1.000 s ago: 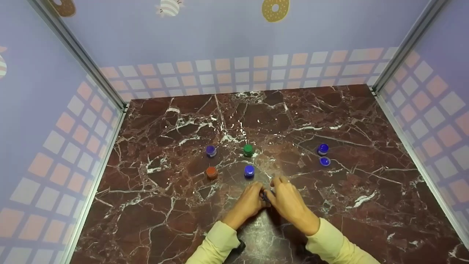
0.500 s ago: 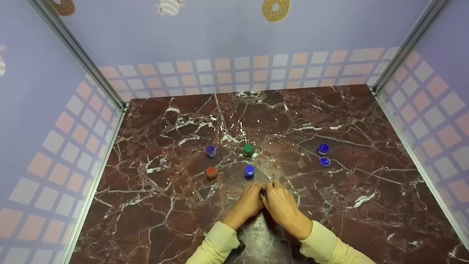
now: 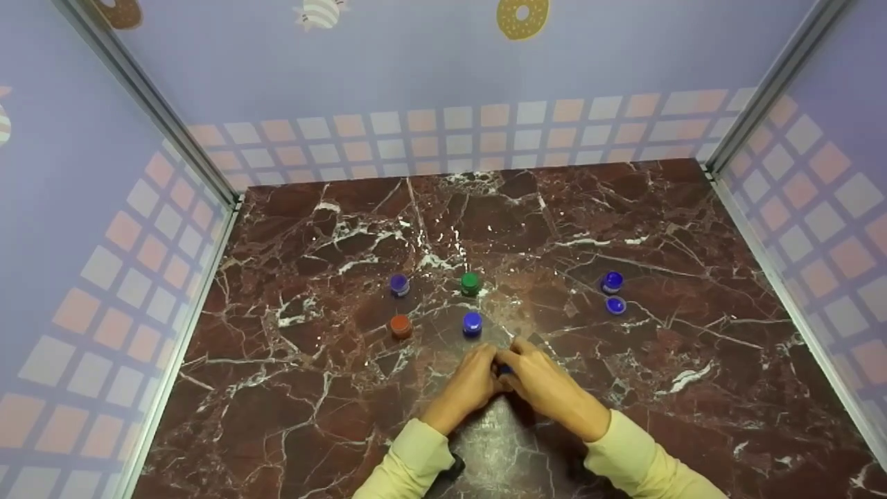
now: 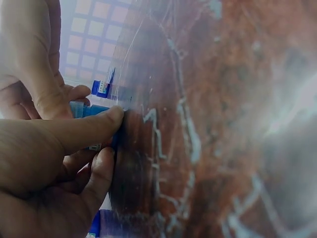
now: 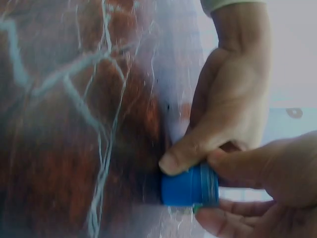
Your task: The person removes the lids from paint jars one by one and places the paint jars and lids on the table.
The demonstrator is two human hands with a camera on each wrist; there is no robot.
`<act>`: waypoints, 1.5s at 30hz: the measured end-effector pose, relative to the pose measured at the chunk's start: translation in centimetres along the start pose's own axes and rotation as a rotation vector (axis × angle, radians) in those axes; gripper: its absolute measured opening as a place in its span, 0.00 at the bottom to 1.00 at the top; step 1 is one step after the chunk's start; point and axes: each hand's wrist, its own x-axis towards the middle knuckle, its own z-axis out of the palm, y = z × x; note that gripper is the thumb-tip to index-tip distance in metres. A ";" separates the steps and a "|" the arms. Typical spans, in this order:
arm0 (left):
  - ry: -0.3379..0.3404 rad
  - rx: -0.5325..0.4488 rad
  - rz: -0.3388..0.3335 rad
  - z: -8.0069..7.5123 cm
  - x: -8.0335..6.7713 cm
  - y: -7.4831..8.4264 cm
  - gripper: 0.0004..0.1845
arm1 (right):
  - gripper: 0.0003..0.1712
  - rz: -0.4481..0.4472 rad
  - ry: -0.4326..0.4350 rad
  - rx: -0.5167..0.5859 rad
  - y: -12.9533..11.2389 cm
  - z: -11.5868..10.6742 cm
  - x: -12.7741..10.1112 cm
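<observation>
Two hands meet near the front middle of a dark red marble table (image 3: 624, 208) veined with white, set inside a booth of pale lilac walls (image 3: 416, 69) printed with a band of orange and white squares and a few doughnut pictures; metal posts stand at the back corners.

Both forearms, in pale yellow sleeves (image 3: 409, 461), come in from the near edge and converge. The left hand (image 3: 471, 382) lies knuckles up, its thumb stretched forward along the side of a small blue jar (image 5: 190, 186); the other fingers are curled under and around it. The right hand (image 3: 547, 384) closes in from the other side, thumb and forefinger pinching the jar's ribbed blue cap. In the head view only a sliver of blue shows between the two hands.

The jar sits low over the table; whether its base touches the marble I cannot tell. Which way its axis points is not clear either.

Beyond the hands stand a blue jar (image 3: 472, 324), an orange jar (image 3: 400, 326), a green jar (image 3: 470, 283) and a purple jar (image 3: 398, 284). Well off to the right are another blue jar (image 3: 612, 281) and a loose blue lid (image 3: 615, 305) just beside it.
</observation>
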 end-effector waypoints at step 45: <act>-0.007 -0.048 -0.055 0.1 0.1 0.1 0.19 | 0.19 0.340 0.247 -0.033 -0.5 0.1 0.1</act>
